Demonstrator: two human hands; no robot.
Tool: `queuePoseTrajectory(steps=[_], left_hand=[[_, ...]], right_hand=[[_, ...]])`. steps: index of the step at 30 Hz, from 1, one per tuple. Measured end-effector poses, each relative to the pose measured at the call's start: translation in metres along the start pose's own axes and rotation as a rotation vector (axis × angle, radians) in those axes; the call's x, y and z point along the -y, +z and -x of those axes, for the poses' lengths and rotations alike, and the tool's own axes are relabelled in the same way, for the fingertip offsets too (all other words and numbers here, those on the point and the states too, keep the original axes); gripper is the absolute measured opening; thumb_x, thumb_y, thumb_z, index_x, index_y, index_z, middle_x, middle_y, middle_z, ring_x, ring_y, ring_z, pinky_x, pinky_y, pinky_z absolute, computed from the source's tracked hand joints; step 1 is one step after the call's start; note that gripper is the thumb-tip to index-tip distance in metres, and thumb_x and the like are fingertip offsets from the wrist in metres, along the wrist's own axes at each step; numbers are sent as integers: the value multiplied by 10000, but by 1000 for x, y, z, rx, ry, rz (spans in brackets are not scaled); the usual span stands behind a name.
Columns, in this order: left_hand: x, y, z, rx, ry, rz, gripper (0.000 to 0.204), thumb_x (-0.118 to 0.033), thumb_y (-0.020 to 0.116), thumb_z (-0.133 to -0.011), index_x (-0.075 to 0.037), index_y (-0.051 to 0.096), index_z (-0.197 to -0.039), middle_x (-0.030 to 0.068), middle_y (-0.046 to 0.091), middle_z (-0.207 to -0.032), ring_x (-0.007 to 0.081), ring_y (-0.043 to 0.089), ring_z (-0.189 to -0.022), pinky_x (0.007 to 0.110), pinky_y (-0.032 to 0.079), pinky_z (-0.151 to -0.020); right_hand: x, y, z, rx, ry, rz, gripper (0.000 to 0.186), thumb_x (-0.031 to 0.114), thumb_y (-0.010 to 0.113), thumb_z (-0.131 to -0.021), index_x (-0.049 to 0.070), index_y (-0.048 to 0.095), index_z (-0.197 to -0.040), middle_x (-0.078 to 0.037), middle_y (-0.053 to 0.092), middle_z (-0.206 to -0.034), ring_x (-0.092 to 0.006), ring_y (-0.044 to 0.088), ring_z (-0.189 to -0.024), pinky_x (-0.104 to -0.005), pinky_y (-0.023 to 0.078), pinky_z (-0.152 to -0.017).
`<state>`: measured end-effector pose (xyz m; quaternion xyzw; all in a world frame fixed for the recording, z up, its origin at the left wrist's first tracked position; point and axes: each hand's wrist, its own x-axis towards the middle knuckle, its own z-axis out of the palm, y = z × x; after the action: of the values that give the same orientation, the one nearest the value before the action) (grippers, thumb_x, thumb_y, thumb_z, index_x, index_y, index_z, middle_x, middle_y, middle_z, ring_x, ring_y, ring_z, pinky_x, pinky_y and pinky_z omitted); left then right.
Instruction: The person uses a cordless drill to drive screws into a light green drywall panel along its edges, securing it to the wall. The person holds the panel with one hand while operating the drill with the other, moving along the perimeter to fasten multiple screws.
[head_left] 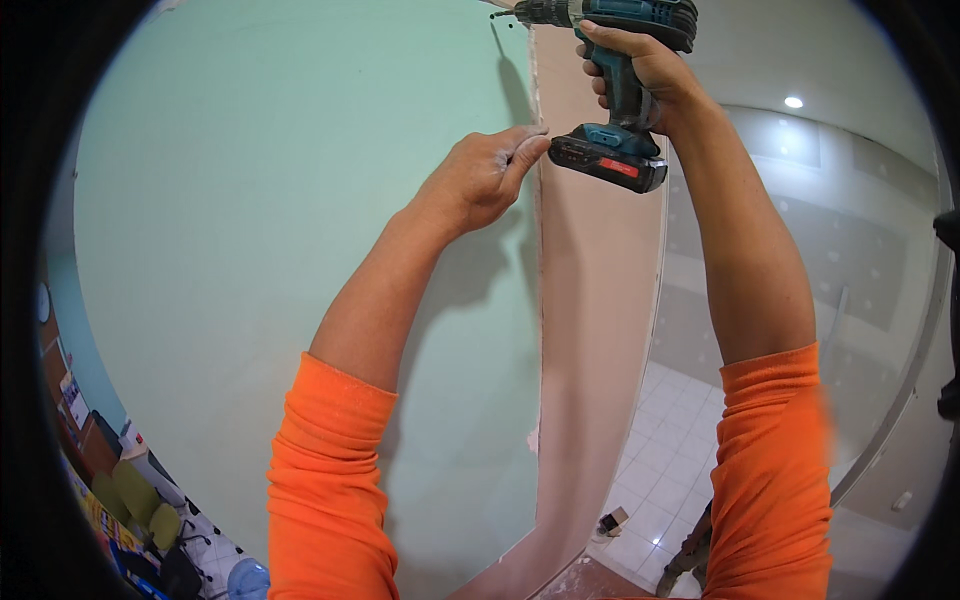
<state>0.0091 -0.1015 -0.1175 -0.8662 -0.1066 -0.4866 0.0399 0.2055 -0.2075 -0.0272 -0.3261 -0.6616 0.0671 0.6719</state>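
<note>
High in the view my right hand (655, 75) is wrapped around the grip of a teal and black cordless drill (625, 100). The drill lies level, its bit pointing left at the upper part of a pale green wall panel (300, 250). Small dark spots sit on the panel by the bit. Below the drill's nose, my left hand (490, 180) is closed, thumb pressed to forefinger, with white dust on the fingers. Whatever it may pinch is hidden. Its fingertips are at the panel's right edge, close to the drill's battery (610, 160).
A pinkish wall strip (595, 300) runs down beside the panel's rough edge. Right of it is a room with a white tiled floor (665, 430) and patched grey walls. Another person's leg (688, 560) shows low down. Chairs (135, 495) and clutter stand at lower left.
</note>
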Motion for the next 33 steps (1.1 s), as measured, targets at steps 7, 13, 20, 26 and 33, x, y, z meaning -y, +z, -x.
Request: queuePoseTrajectory(steps=[7, 13, 20, 26, 33], left_hand=[[4, 6, 1, -10, 19, 25, 485, -430, 429, -1090, -72, 635, -1344, 169, 724, -1187, 289, 666, -1088, 361, 492, -976], [3, 6, 1, 13, 18, 53, 491, -428, 437, -1088, -57, 632, -1344, 175, 714, -1216, 294, 659, -1135, 359, 487, -1000], [4, 6, 0, -3, 45, 53, 494, -424, 442, -1087, -43, 635, -1335, 181, 715, -1208, 293, 661, -1130, 359, 490, -997], [3, 5, 0, -3, 48, 74, 494, -424, 435, -1089, -42, 641, -1326, 182, 716, -1200, 296, 661, -1123, 364, 491, -1000], [7, 8, 0, -18, 62, 76, 508, -441, 427, -1088, -48, 638, -1333, 179, 712, -1213, 299, 653, -1150, 372, 486, -1017]], right_hand=[[-4, 0, -2, 5, 5, 25, 371, 410, 795, -863, 64, 681, -936, -21, 644, -708, -94, 610, -558, -245, 540, -530], [-5, -2, -3, -1, 15, 22, 381, 419, 789, -869, 60, 685, -942, -26, 648, -712, -100, 609, -567, -248, 531, -534], [-9, -7, -6, -28, 51, -15, 385, 416, 780, -877, 52, 684, -956, -26, 650, -720, -100, 609, -569, -247, 526, -540], [-12, -9, -7, 26, 28, -39, 393, 416, 785, -870, 48, 684, -965, -28, 652, -732, -102, 619, -573, -248, 534, -546], [-16, -7, -4, -30, -3, -11, 413, 424, 788, -864, 43, 680, -980, -23, 654, -737, -98, 617, -570, -244, 534, -543]])
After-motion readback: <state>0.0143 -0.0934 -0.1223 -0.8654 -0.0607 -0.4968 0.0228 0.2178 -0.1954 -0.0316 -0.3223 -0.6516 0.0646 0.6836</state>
